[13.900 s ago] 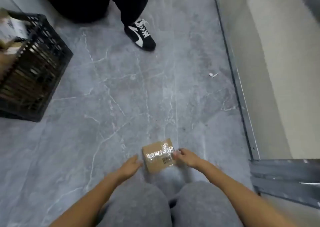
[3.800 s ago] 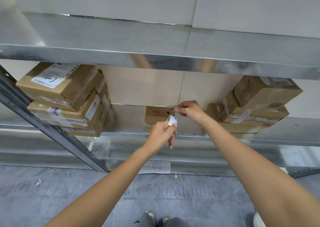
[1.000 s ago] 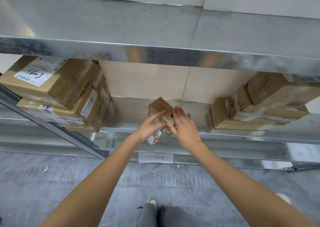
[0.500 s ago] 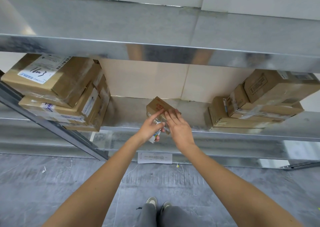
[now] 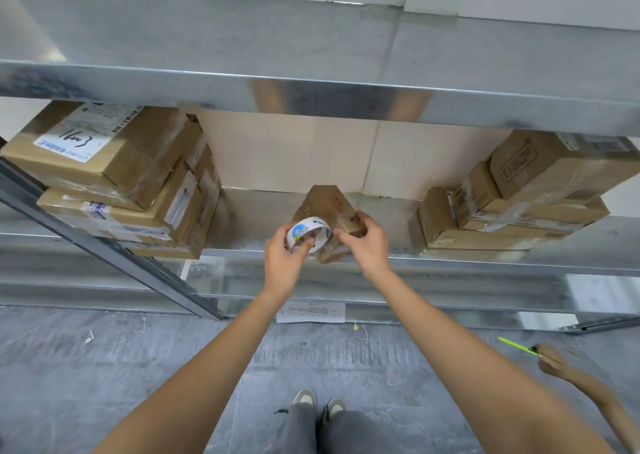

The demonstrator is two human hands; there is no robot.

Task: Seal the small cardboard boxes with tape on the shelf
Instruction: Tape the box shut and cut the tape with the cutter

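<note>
Both arms outstretched — left hand [image 5: 284,259] curled around tape roll [image 5: 309,233], right hand [image 5: 365,244] gripping small cardboard box [image 5: 330,207] on shelf [image 5: 467,258].

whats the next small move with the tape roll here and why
Probably draw the tape roll leftward to pull out a fresh strip. The left hand grips the roll against the small cardboard box, which the right hand holds tilted at the shelf edge.

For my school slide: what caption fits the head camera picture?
Left hand holds tape roll against small box gripped by right hand.
</note>
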